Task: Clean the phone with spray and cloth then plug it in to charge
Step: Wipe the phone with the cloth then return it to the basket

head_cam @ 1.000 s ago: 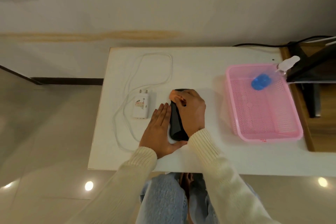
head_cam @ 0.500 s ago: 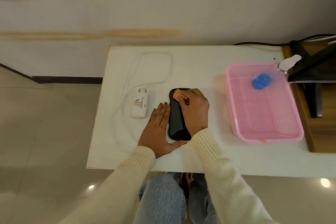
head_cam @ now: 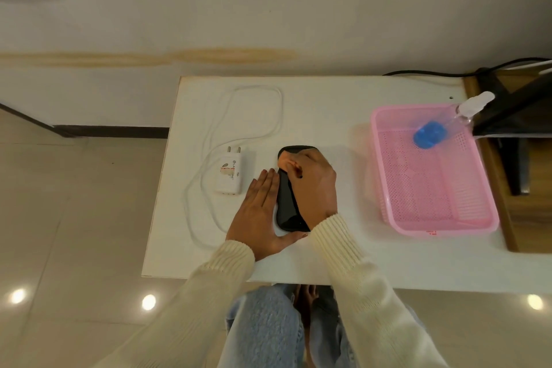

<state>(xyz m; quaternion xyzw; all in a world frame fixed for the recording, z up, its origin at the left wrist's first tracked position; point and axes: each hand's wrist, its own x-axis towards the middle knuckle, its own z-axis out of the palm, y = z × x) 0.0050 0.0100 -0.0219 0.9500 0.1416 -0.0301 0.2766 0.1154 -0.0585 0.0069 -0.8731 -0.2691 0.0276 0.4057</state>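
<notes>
1. Since the earlier frames little has shifted: the right hand (head_cam: 313, 188) stays over the phone (head_cam: 288, 206), with the cloth (head_cam: 287, 158) pressed near the phone's far end as it was half a second ago.
2. Just left of frame centre, the black phone lies flat on the white table (head_cam: 328, 104), long axis running up and down the frame.
3. The right hand is curled, fingers bent around the small peach cloth, pinning it against the phone's upper part; most of the phone's right half is hidden beneath this hand.
4. The left hand (head_cam: 260, 215) lies flat and fully spread on the table, holding nothing, its fingers touching the phone's left edge and its thumb stretched under the phone's near end.
5. A white charger (head_cam: 229, 175) rests just left of the left hand, prongs pointing toward the top of the frame, and its white cable (head_cam: 268, 92) loops across the table's upper left.
6. At the right of the frame sits a pink basket (head_cam: 388, 212), well apart from the phone.
7. A clear spray bottle (head_cam: 430, 137) with blue liquid leans in the basket's upper right corner.
</notes>
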